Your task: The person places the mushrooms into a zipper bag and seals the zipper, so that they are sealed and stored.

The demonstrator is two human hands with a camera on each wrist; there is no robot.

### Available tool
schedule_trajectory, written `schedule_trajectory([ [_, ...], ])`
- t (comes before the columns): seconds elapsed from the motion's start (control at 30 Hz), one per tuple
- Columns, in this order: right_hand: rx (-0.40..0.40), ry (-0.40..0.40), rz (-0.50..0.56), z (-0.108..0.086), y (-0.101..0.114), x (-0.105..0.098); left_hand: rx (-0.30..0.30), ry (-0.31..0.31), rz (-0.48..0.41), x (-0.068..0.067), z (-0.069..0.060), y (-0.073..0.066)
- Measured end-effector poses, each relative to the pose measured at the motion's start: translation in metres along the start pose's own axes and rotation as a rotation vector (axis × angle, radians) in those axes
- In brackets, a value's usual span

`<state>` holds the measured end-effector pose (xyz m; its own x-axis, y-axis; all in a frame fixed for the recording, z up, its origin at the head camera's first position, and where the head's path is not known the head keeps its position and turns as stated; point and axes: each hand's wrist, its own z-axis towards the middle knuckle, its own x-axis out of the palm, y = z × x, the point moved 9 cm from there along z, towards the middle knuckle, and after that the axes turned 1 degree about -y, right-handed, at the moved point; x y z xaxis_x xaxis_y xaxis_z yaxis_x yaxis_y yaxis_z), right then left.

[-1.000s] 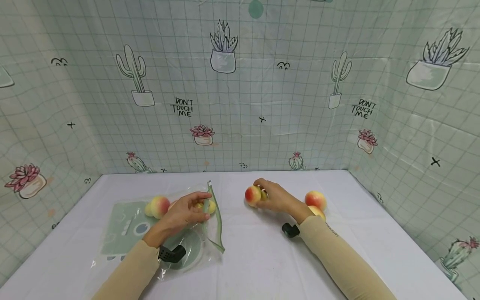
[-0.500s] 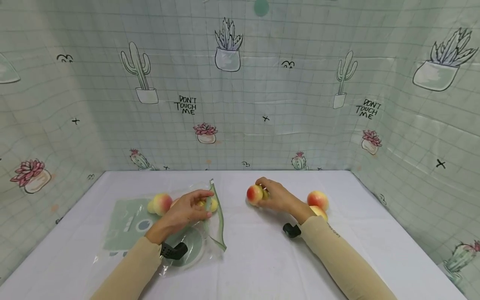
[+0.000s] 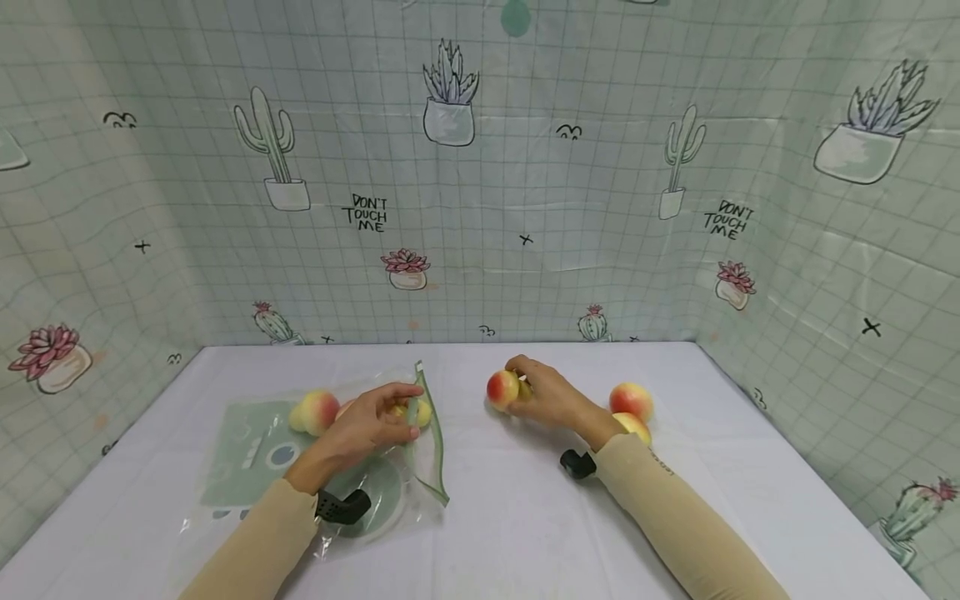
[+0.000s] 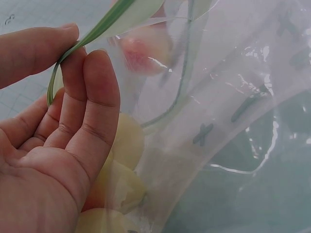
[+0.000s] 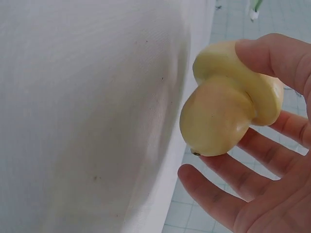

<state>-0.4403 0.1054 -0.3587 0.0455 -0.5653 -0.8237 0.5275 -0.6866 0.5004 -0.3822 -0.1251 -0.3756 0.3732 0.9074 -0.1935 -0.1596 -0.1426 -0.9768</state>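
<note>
In the head view my left hand (image 3: 363,423) pinches the green-edged mouth of a clear plastic zip bag (image 3: 437,442) between thumb and fingers. Inside the bag lie several yellow-and-red peaches (image 3: 321,412), partly hidden behind that hand; the left wrist view shows pale yellow peaches (image 4: 124,187) through the film. To the right of the bag mouth, my right hand (image 3: 551,398) holds two peaches together. One has a red-and-yellow face (image 3: 502,389); seen from the right wrist, a yellow peach (image 5: 218,116) sits against a second yellow peach (image 5: 265,94) under the thumb.
Two more peaches, a red-yellow peach (image 3: 632,401) and a yellow peach (image 3: 634,427), lie on the white tabletop (image 3: 510,533) beside the right forearm. A patterned cloth (image 3: 480,292) stands behind and at both sides of the table.
The right hand with its two peaches has shifted very slightly to the left. The left hand keeps its hold on the bag edge; the head view swayed a little.
</note>
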Motion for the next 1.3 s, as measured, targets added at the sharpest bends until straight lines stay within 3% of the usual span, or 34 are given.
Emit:
schedule_trajectory([
  [0.77, -0.017, -0.005, 0.003, 0.000, 0.008, 0.008, 0.005, -0.011, 0.020, -0.001, -0.003, 0.001],
  [1.3, -0.105, 0.022, 0.006, -0.001, 0.028, 0.016, 0.008, -0.014, 0.035, -0.002, -0.001, 0.000],
])
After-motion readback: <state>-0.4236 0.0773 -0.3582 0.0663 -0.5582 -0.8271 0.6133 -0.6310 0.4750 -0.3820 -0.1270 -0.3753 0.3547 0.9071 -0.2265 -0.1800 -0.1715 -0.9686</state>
